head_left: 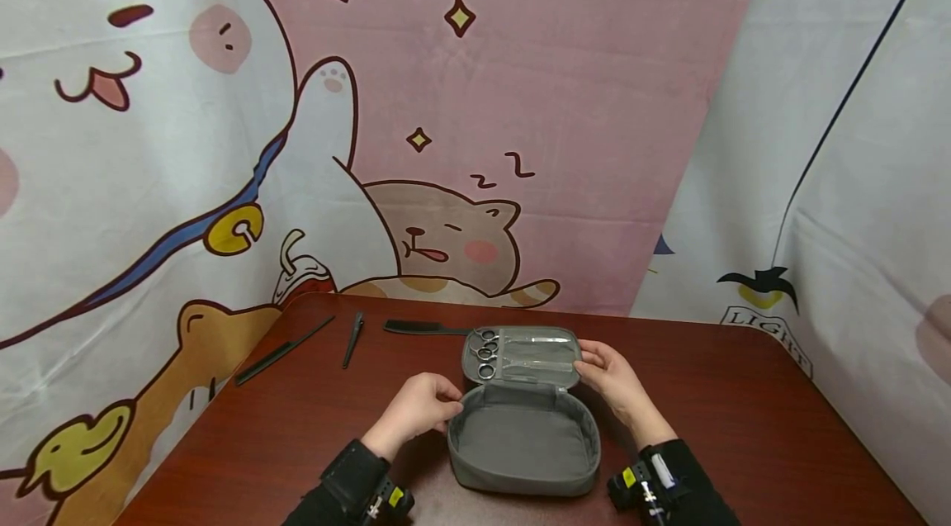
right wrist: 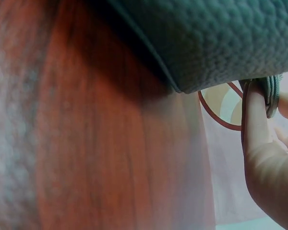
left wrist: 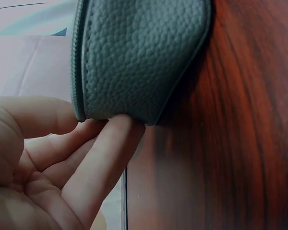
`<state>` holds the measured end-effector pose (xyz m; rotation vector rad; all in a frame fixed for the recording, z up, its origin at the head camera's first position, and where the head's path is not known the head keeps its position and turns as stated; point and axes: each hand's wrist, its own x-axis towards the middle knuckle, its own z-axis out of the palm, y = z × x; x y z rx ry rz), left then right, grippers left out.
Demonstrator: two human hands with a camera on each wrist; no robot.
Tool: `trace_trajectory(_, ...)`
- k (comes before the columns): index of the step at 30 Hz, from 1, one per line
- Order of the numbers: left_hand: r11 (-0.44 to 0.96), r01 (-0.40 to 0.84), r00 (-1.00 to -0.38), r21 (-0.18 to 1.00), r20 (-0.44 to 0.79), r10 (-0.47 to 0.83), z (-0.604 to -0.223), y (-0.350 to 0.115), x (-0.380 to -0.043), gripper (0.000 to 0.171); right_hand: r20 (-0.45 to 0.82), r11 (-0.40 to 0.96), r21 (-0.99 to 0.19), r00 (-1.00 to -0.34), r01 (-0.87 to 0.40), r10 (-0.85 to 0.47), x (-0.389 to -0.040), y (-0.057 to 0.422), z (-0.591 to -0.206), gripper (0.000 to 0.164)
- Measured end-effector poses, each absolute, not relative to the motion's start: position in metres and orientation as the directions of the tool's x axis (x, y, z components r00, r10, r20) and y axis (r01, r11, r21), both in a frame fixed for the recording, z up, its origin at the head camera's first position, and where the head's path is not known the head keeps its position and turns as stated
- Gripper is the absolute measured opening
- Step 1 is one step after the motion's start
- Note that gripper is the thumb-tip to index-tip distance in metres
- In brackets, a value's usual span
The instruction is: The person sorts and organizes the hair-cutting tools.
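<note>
A grey textured zip case (head_left: 523, 480) lies unfolded on the table, its lid (head_left: 568, 334) tilted back behind the base. The base shows a bare grey lining. Several pairs of scissors (head_left: 486, 353) sit in the lid at its left, handle rings showing, beside clear plastic pockets. My left hand (head_left: 419, 410) holds the base's back left corner; in the left wrist view the thumb is at the zipper edge and a finger (left wrist: 108, 163) lies against the wall. With my right hand (head_left: 617, 381) I pinch the lid's right edge, fingers behind it and partly hidden.
Behind the lid lies a black comb (head_left: 416, 327), its right end hidden. Left of it are a small dark clip (head_left: 353, 340) and a long thin dark comb (head_left: 282, 351). The reddish-brown table (head_left: 743, 402) meets a printed cloth (head_left: 579, 138) at the back.
</note>
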<state>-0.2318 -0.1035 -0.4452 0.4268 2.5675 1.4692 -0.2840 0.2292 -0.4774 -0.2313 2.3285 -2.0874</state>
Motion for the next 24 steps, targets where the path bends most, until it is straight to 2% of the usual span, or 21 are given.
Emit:
trace_trajectory(8,0.498,0.169,-0.949,0.851,0.005,0.314,-0.4450,-0.1034,-0.2302,0.008,0.030,0.166,-0.985,-0.991,-0.052,-0.131,-0.2826,0.2275,-0.4741,0.043)
trace_trajectory(15,0.493,0.185,-0.948,0.850,0.022,0.318,-0.4453,-0.1039,-0.2297,0.009,-0.028,0.268,-0.963,-0.978,-0.030,-0.208,-0.2789,0.2276,-0.4713,0.047)
trace_trajectory(24,0.489,0.192,-0.948,0.851,0.032,0.317,-0.4462,-0.1042,-0.2293,0.009,-0.081,0.327,-0.945,-0.977,0.011,-0.199,-0.2760,0.2291,-0.4708,0.049)
